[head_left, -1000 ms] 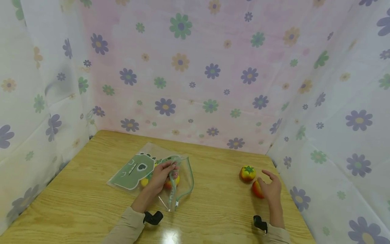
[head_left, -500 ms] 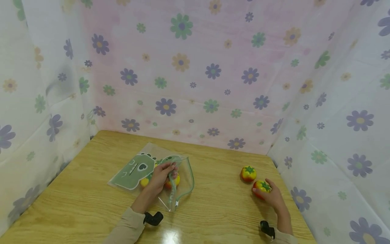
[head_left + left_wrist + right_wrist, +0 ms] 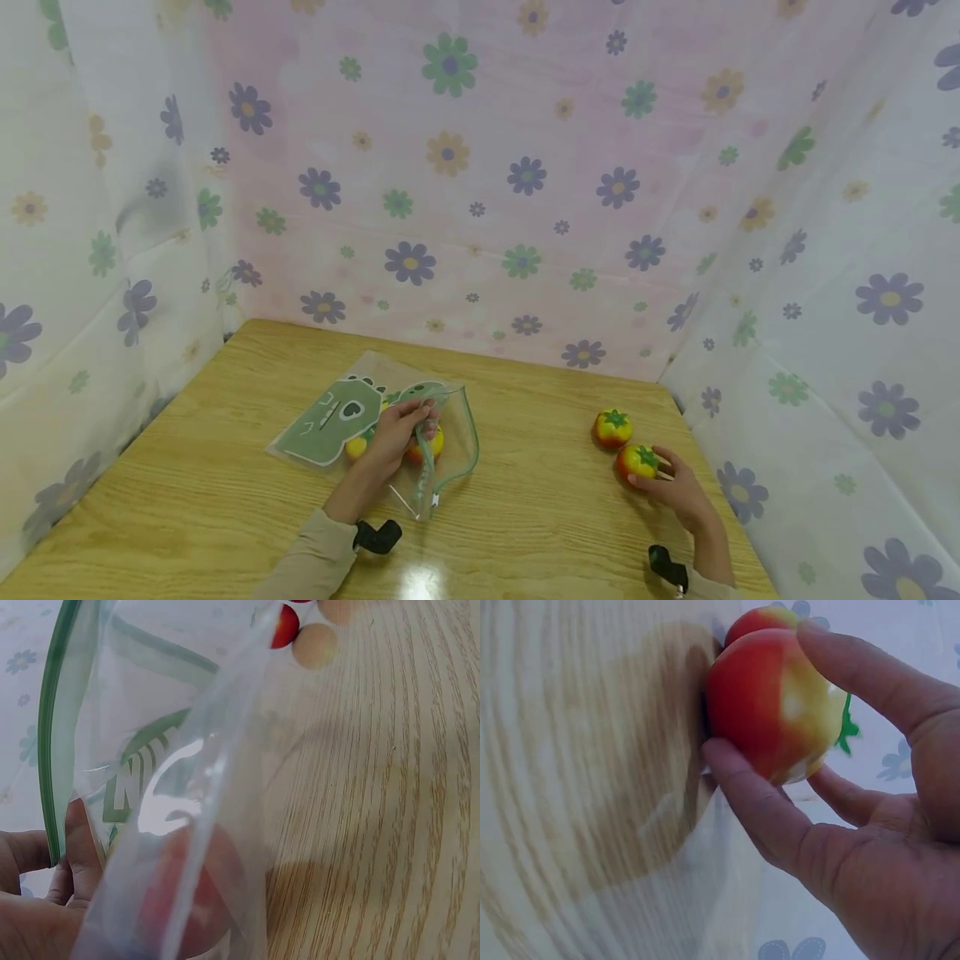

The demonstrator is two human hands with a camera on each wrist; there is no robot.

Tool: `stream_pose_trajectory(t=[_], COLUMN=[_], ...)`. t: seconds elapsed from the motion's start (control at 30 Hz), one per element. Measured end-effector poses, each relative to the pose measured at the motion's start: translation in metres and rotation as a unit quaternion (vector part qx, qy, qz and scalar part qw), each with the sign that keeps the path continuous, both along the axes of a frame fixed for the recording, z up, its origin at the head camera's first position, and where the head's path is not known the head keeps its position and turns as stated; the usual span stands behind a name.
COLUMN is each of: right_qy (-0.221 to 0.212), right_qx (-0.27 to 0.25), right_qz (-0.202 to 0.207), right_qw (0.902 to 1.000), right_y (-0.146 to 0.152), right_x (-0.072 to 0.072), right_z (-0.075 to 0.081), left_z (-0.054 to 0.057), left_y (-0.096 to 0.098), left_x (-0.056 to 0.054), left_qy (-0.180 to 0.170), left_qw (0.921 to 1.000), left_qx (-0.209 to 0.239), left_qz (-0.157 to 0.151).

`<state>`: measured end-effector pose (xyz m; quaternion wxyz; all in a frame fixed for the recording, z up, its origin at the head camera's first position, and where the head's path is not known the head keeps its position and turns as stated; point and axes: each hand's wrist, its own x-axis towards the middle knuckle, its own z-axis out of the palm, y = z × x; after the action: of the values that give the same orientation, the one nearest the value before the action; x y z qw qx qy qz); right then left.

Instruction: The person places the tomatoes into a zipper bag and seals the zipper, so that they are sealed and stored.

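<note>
My left hand [image 3: 397, 433] pinches the green-edged mouth of a clear zip bag [image 3: 318, 421] with a green cartoon animal print. The bag lies on the table with its mouth parted towards the right. Round yellow-red toy fruits [image 3: 432, 442] show through its plastic, partly covered by my hand. At the right, my right hand [image 3: 678, 492] has thumb and fingers around a red-yellow toy tomato [image 3: 769, 705] with green leaves on top. In the right wrist view the thumb meets its upper side and a finger its lower side. A similar toy tomato [image 3: 612, 429] sits just behind it.
The wooden table [image 3: 525, 492] ends at the flowered cloth walls [image 3: 480, 167] at the back and sides. A black wrist camera [image 3: 377, 537] sits at the left wrist, another [image 3: 666, 568] at the right.
My right hand has come down from above the front toy tomato to its right side, with the fingers around it. That tomato has shifted slightly left. The left hand and bag stay put.
</note>
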<state>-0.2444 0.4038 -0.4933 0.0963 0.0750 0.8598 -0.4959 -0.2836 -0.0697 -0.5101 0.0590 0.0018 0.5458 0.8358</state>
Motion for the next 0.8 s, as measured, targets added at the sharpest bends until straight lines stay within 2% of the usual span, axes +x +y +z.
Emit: stream_pose_trajectory(t=[0.2, 0.37, 0.8], right_qy=[0.031, 0.030, 0.031], right_qx=[-0.035, -0.057, -0.073], right_qz=[-0.014, -0.029, -0.026], right_qw=[0.9988, 0.9975, 0.9965], right_y=[-0.002, -0.004, -0.005], right_x=[0.000, -0.003, -0.001], right_z=[-0.008, -0.012, -0.006], left_z=[0.000, 0.000, -0.004], left_y=[0.000, -0.001, 0.000], left_x=[0.000, -0.001, -0.002], left_qy=[-0.001, -0.002, -0.004], left_qw=[1.0000, 1.0000, 1.0000], left_qx=[-0.001, -0.001, 0.006], left_qz=[0.002, -0.002, -0.003])
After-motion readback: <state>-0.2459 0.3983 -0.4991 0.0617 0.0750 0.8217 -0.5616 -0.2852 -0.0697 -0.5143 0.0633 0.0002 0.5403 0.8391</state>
